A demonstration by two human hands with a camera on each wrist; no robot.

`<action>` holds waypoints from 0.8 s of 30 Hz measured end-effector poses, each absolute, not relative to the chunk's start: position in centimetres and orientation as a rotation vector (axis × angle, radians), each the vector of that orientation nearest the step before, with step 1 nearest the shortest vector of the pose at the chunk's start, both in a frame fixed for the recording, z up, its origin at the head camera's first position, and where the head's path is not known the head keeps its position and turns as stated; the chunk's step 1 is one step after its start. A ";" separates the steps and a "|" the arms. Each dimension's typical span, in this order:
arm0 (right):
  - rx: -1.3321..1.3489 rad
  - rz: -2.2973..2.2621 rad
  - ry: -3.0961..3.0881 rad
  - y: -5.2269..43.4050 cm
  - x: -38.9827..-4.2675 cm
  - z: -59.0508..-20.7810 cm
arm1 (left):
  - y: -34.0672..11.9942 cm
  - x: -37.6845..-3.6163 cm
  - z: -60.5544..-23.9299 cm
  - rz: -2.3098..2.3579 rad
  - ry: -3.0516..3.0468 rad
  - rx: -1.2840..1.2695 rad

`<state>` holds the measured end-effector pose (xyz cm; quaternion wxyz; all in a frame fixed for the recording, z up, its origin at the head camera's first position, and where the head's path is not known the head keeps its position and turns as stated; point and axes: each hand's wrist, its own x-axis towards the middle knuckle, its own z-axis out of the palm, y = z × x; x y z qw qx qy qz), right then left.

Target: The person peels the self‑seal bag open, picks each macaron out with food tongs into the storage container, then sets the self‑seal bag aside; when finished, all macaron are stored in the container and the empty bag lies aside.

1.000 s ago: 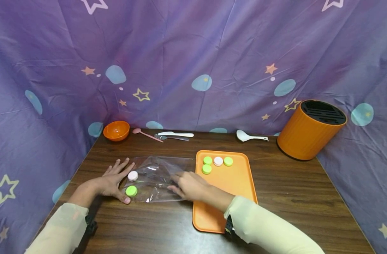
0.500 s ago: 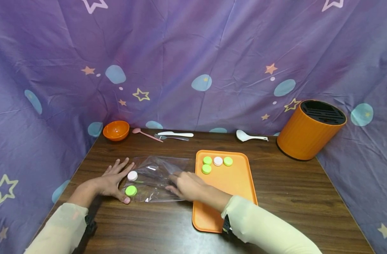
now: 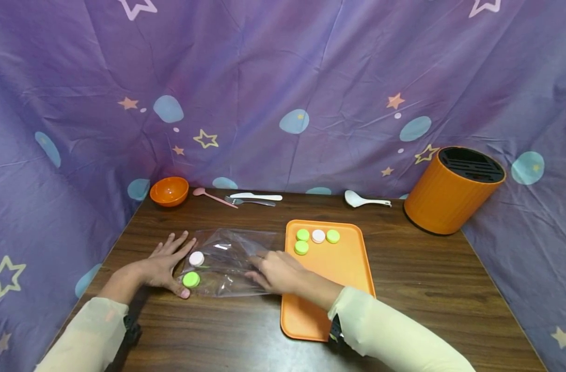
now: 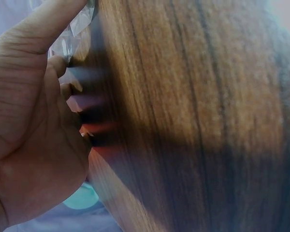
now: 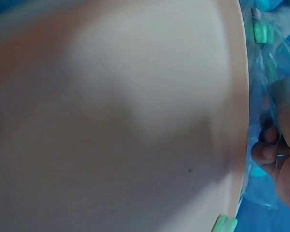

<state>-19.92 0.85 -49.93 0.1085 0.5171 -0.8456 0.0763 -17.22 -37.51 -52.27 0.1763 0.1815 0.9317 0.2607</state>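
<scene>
A clear plastic bag [image 3: 236, 258] lies on the wooden table. At its left end sit a white macaron [image 3: 197, 259] and a green macaron [image 3: 191, 280], looking as if inside the film. My left hand [image 3: 162, 266] is spread flat around that end, its thumb beside the green one and its forefinger by the white one. Over the bag's right end, my right hand [image 3: 276, 271] grips the film, which rises towards it. The right wrist view shows curled fingers [image 5: 267, 150]; its thumb and fingertip contact is partly hidden. In the left wrist view my left palm [image 4: 43, 121] faces the table.
An orange tray [image 3: 329, 268] under my right forearm carries three green macarons and a white macaron [image 3: 318, 236]. Along the back are an orange bowl [image 3: 169, 192], pink spoon [image 3: 215, 197], white knife [image 3: 257, 196], fork [image 3: 252, 201], white ladle [image 3: 366, 200] and orange knife block [image 3: 452, 191].
The white macaron in the bag has shifted slightly right. My right hand moved a little left, then back. The bag's right edge lies slightly further left than a second ago. My left hand is unmoved.
</scene>
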 end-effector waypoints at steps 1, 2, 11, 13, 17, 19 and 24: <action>1.523 0.228 -2.484 1.0 -19.9 -49.9 | -37.6 -17.2 -52.3 0.746 2.634 0.533; 1.525 0.231 -2.481 1.2 -19.9 -49.9 | -37.6 -17.2 -52.4 0.749 2.633 0.533; 1.512 0.245 -2.457 2.8 -20.0 -49.4 | -37.2 -17.1 -52.0 0.701 2.618 0.475; 1.495 0.238 -2.462 3.2 -20.2 -49.2 | -37.2 -17.1 -51.8 0.710 2.619 0.487; 1.475 0.252 -2.486 4.2 -20.6 -48.8 | -37.1 -17.1 -51.2 0.751 2.617 0.525; 1.475 0.265 -2.491 4.8 -20.7 -48.7 | -37.0 -17.0 -50.9 0.764 2.608 0.532; 1.465 0.302 -2.490 6.6 -20.8 -48.6 | -37.0 -16.9 -51.0 0.719 2.606 0.489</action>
